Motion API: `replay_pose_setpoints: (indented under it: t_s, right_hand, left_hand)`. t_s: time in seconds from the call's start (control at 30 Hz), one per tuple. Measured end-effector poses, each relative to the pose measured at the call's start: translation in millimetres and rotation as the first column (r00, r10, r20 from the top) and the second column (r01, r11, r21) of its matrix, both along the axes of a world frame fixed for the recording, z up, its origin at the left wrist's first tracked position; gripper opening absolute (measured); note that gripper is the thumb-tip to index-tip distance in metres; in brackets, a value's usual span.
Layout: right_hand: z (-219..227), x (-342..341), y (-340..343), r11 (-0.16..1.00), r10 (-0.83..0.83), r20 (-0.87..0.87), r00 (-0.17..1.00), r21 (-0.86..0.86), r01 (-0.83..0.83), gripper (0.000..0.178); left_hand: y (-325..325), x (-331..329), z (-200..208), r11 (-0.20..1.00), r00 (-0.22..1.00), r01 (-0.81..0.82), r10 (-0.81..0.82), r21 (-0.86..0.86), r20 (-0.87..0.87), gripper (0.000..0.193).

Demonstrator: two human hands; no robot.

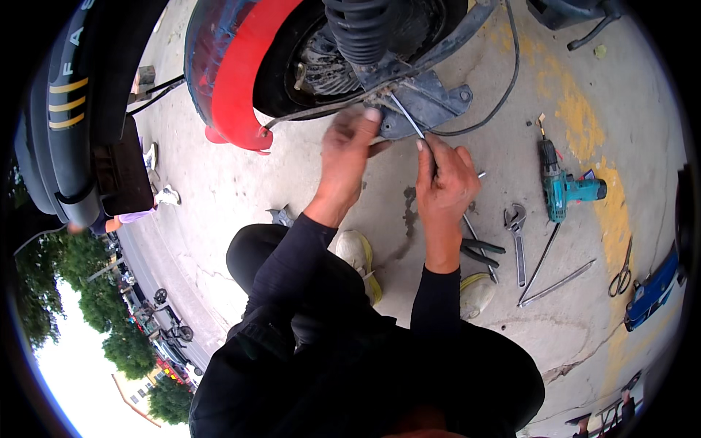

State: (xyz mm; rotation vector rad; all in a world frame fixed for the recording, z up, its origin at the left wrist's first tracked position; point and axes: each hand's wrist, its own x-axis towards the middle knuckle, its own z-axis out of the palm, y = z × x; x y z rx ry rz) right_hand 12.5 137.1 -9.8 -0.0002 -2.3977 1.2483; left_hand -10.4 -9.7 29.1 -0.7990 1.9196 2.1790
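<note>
A screwdriver [407,117] is in my right hand [444,182], its dark handle mostly covered by the fingers. Its silver shaft slants up and left to a dirty grey metal bracket [438,106] beside a wheel [328,62]. The tip meets the bracket's upper edge, by a rod and some cables; the exact contact is too small to see. My left hand [345,150] is closed at the bracket's left end, thumb up, just below the cables. What its fingers pinch is hidden. Above both hands stands a black coil shock absorber [358,33], with a red fender [237,80] to its left.
On the concrete at right lie an adjustable wrench [517,244], black-handled pliers [482,252], a teal cordless drill [558,182], metal rods [558,283] and scissors [621,279]. A blue floor jack [650,292] stands at the far right. A black cable [511,80] loops right of the bracket.
</note>
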Motion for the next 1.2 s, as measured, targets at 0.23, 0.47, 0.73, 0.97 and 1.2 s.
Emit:
replay_pose_setpoints:
  t_s: [0.23,0.47,0.73,0.97,1.2]
  right_hand:
    - [-0.1,4.3,-7.9,1.0,-0.012,0.016,1.0,0.024,0.012,0.016]
    - [7.1,7.3,-13.3,0.997,-0.068,0.032,0.997,0.044,0.066,0.016]
    - [15.0,7.7,-12.6,0.973,-0.064,0.19,0.98,-0.206,0.104,0.011]
    - [12.8,0.9,1.5,0.985,-0.002,0.23,0.973,-0.167,0.042,0.011]
    - [5.7,4.6,-6.6,0.999,0.011,0.083,0.996,-0.047,-0.007,0.014]
  left_hand:
    - [-10.5,-15.2,6.5,0.973,0.975,-0.198,0.208,0.119,-0.074,0.025]
    - [-20.0,-16.3,5.4,0.974,0.975,-0.2,0.209,0.11,-0.08,0.019]
    - [-22.8,-14.1,-3.3,0.974,0.975,-0.177,0.193,0.14,-0.113,0.023]
    - [-17.4,-16.7,15.8,0.971,0.973,-0.217,0.224,0.103,-0.056,0.05]
    - [-8.0,-20.0,-3.5,0.934,0.927,-0.329,0.347,0.135,-0.14,0.045]
